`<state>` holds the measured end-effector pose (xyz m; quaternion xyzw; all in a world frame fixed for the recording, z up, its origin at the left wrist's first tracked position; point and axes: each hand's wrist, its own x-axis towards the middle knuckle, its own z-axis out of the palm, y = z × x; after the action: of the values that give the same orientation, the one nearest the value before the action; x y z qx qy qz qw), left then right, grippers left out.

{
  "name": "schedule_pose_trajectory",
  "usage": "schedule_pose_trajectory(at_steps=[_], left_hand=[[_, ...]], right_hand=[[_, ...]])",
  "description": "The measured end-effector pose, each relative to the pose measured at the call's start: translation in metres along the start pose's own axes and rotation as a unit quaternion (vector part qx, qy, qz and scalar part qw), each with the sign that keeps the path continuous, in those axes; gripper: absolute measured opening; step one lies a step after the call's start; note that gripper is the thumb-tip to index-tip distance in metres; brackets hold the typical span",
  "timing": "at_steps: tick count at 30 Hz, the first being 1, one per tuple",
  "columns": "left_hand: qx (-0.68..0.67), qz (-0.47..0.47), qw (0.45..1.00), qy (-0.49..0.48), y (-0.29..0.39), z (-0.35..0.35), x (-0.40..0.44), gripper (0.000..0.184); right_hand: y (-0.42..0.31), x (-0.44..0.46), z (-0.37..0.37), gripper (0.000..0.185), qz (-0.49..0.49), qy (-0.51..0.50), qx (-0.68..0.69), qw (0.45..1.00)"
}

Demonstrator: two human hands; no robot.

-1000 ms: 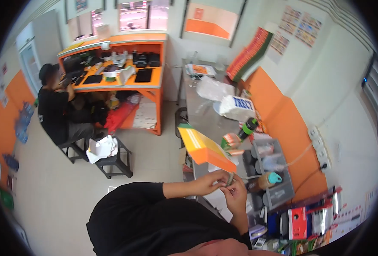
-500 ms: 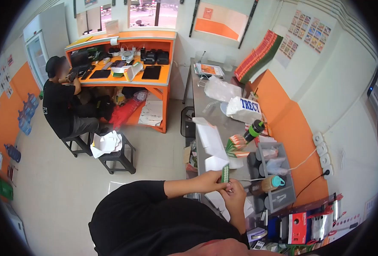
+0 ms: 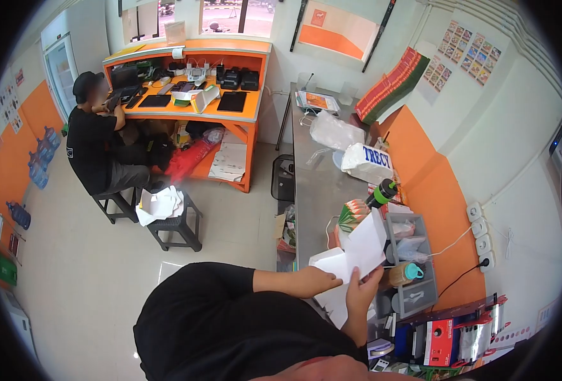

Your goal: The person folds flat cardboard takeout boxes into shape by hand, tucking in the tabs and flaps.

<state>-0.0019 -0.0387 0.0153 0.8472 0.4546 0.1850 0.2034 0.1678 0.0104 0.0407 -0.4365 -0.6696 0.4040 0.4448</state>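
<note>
My right hand (image 3: 363,289) grips the lower edge of a folded white card piece (image 3: 365,242), whose pale inner side faces up. Beside it, my left hand (image 3: 316,281) is closed at the edge of a lower white flap (image 3: 332,263); whether the two parts are one piece is unclear. Just behind the card stand folded green-and-orange patterned pieces (image 3: 353,214) and a black bottle with a green band (image 3: 381,193). More white sheets (image 3: 334,303) lie under my hands on the metal table (image 3: 306,200).
A grey divided tray (image 3: 414,289) with a teal-lidded bottle (image 3: 413,272) is right of my hands. Farther back are a white TRECY pack (image 3: 367,163) and plastic bag (image 3: 336,131). At an orange desk (image 3: 255,120) sits another person (image 3: 93,146); papers lie on a stool (image 3: 178,223).
The orange-and-yellow card has turned to show its white side, and now tilts to the right. My right hand has moved up and right onto it. The small green patterned strip no longer shows between my hands.
</note>
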Motion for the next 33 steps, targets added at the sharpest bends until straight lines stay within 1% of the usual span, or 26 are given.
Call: schedule_pose_trajectory(at_steps=[2, 3, 4, 5, 6, 7, 8, 9, 10, 11, 12, 13, 14, 15, 16, 18, 19, 20, 22, 24, 26, 28, 30, 31, 33], left_hand=[[0.014, 0.02, 0.999, -0.041, 0.0, -0.001, 0.001, 0.059], [0.013, 0.021, 0.999, -0.041, -0.001, 0.0, 0.002, 0.059], [-0.102, 0.031, 0.994, 0.027, -0.004, 0.002, 0.003, 0.055], [-0.215, 0.042, 0.971, 0.091, -0.006, 0.003, 0.004, 0.051], [-0.217, 0.046, 0.972, 0.083, -0.008, 0.003, 0.008, 0.051], [-0.407, 0.016, 0.904, 0.131, -0.009, -0.001, 0.013, 0.046], [-0.579, -0.02, 0.797, 0.172, -0.01, -0.004, 0.017, 0.044], [-0.581, -0.021, 0.797, 0.164, -0.012, -0.009, 0.019, 0.044], [-0.647, -0.091, 0.738, 0.167, -0.012, -0.019, 0.02, 0.042], [-0.703, -0.16, 0.671, 0.171, -0.012, -0.025, 0.021, 0.041], [-0.704, -0.159, 0.671, 0.169, -0.013, -0.026, 0.021, 0.041], [-0.704, -0.179, 0.66, 0.194, -0.016, -0.027, 0.021, 0.041], [-0.703, -0.198, 0.647, 0.219, -0.019, -0.027, 0.02, 0.041], [-0.7, -0.187, 0.651, 0.226, -0.02, -0.026, 0.019, 0.036], [-0.701, -0.187, 0.652, 0.221, -0.022, -0.026, 0.018, 0.036], [-0.671, -0.16, 0.683, 0.238, -0.024, -0.022, 0.015, 0.031], [-0.705, -0.15, 0.65, 0.24, -0.026, -0.02, 0.014, 0.029], [-0.709, -0.154, 0.651, 0.223, -0.025, -0.018, 0.014, 0.029], [-0.704, -0.173, 0.64, 0.253, -0.022, -0.016, 0.015, 0.03], [-0.702, -0.163, 0.645, 0.254, -0.02, -0.013, 0.017, 0.027], [-0.678, -0.134, 0.663, 0.288, -0.021, -0.004, 0.018, 0.022], [-0.677, -0.12, 0.664, 0.294, -0.02, 0.003, 0.019, 0.019], [-0.676, -0.106, 0.664, 0.302, -0.02, 0.009, 0.018, 0.018], [-0.659, -0.089, 0.676, 0.317, -0.02, 0.012, 0.018, 0.017], [-0.643, -0.073, 0.688, 0.329, -0.017, 0.011, 0.019, 0.016]], right_hand=[[0.021, 0.004, -0.007, 0.041, -0.111, 0.108, -0.113, 0.981], [0.005, 0.002, -0.002, 0.034, -0.132, 0.155, -0.099, 0.974], [0.001, 0.002, -0.004, 0.034, -0.131, 0.158, -0.099, 0.974], [-0.002, 0.002, -0.008, 0.033, -0.144, 0.141, -0.159, 0.966], [-0.001, 0.0, -0.013, 0.031, -0.154, 0.125, -0.22, 0.955], [-0.001, -0.002, -0.014, 0.028, -0.169, 0.101, -0.269, 0.943], [-0.001, -0.003, -0.013, 0.03, -0.206, 0.063, -0.29, 0.933], [-0.001, -0.004, -0.01, 0.034, -0.207, 0.033, -0.325, 0.922], [-0.003, -0.006, -0.007, 0.037, -0.208, 0.0, -0.36, 0.91], [-0.006, -0.008, -0.002, 0.037, -0.204, 0.001, -0.361, 0.91], [-0.012, -0.008, 0.003, 0.04, -0.228, -0.007, -0.363, 0.903], [-0.015, -0.008, 0.006, 0.043, -0.253, -0.015, -0.365, 0.896], [-0.015, -0.007, 0.005, 0.043, -0.253, -0.014, -0.366, 0.895], [-0.015, -0.007, 0.005, 0.044, -0.245, -0.026, -0.356, 0.902], [-0.014, -0.007, 0.004, 0.045, -0.233, -0.036, -0.345, 0.908], [-0.015, -0.007, 0.002, 0.045, -0.227, -0.023, -0.345, 0.911], [-0.015, -0.006, 0.0, 0.044, -0.226, -0.014, -0.344, 0.911], [-0.014, -0.006, -0.001, 0.044, -0.211, -0.006, -0.349, 0.913], [-0.013, -0.004, 0.001, 0.043, -0.252, 0.032, -0.347, 0.903], [-0.014, -0.005, 0.002, 0.041, -0.239, 0.045, -0.346, 0.906], [-0.016, -0.004, 0.005, 0.041, -0.284, 0.055, -0.314, 0.904], [-0.02, -0.008, 0.008, 0.042, -0.274, 0.052, -0.309, 0.909], [-0.029, -0.009, 0.011, 0.039, -0.277, 0.05, -0.273, 0.92], [-0.028, -0.008, 0.011, 0.039, -0.276, 0.051, -0.273, 0.92], [-0.026, -0.007, 0.011, 0.035, -0.263, 0.045, -0.17, 0.949]])
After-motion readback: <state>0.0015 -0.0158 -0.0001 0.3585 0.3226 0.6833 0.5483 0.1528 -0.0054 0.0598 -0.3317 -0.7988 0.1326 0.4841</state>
